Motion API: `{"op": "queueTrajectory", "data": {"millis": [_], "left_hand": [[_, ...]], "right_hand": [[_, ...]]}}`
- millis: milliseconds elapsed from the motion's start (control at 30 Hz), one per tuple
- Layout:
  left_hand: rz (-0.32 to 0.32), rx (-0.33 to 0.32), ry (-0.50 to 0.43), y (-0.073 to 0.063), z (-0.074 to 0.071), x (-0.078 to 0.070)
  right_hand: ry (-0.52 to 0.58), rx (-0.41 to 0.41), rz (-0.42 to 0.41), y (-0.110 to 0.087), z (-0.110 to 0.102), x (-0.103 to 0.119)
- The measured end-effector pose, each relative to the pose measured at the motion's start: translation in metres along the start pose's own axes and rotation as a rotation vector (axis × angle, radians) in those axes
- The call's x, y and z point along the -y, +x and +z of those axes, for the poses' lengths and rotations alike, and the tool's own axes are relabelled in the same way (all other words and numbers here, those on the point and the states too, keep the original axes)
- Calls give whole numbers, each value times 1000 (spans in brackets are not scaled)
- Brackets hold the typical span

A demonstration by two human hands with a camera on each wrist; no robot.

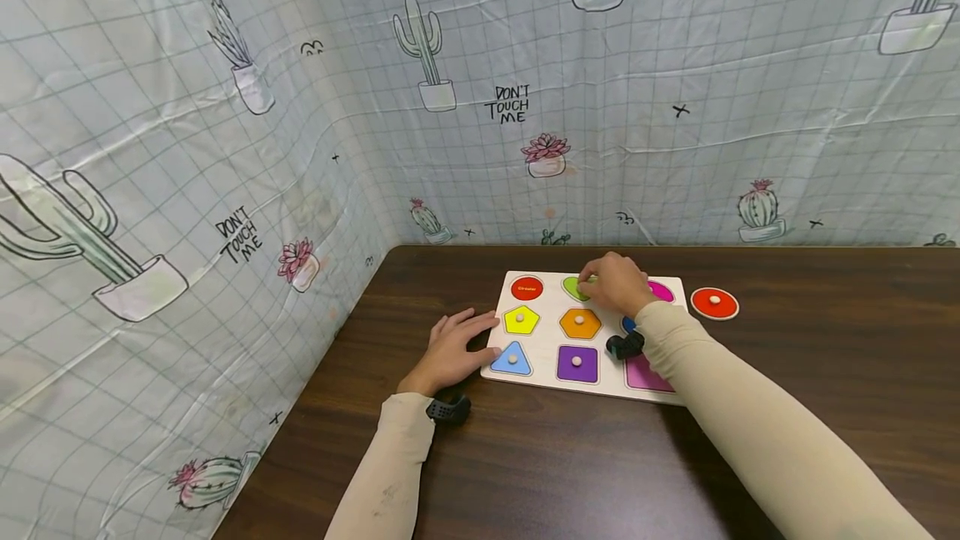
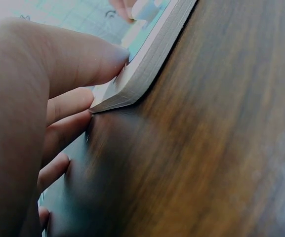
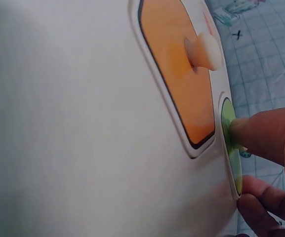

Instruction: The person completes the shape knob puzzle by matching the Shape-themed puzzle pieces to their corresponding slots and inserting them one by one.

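Observation:
A white wooden shape puzzle board lies on the table. My left hand rests at its left edge with fingers spread, the thumb on the board by the light-blue triangle piece. My right hand reaches over the far side and pinches the knob of a green rounded piece, which sits at its slot; whether it is fully seated I cannot tell. A red round piece with a knob lies off the board to the right. At the board's far left corner shows a red printed slot without a knob.
Yellow pentagon, orange hexagon and purple square pieces sit in the board. The right arm partly covers a magenta piece, a blue one and a pink one. A cactus-print cloth hangs behind the brown table.

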State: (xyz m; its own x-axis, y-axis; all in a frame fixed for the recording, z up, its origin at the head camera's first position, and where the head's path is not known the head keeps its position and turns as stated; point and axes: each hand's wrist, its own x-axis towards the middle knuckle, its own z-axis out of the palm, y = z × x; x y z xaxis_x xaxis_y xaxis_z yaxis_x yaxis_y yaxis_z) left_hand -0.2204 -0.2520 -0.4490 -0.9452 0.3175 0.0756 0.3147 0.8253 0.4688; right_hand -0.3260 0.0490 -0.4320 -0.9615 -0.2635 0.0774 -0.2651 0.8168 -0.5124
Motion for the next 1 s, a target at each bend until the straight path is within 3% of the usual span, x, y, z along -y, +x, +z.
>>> {"op": "queueTrajectory", "data": {"millis": [333, 1000], "left_hand": [[2, -2, 11, 1, 0, 1], [-5, -1, 18, 1, 1, 1]], "right_hand": [[-88, 82, -57, -3, -4, 4], [-51, 67, -57, 0, -6, -2]]}}
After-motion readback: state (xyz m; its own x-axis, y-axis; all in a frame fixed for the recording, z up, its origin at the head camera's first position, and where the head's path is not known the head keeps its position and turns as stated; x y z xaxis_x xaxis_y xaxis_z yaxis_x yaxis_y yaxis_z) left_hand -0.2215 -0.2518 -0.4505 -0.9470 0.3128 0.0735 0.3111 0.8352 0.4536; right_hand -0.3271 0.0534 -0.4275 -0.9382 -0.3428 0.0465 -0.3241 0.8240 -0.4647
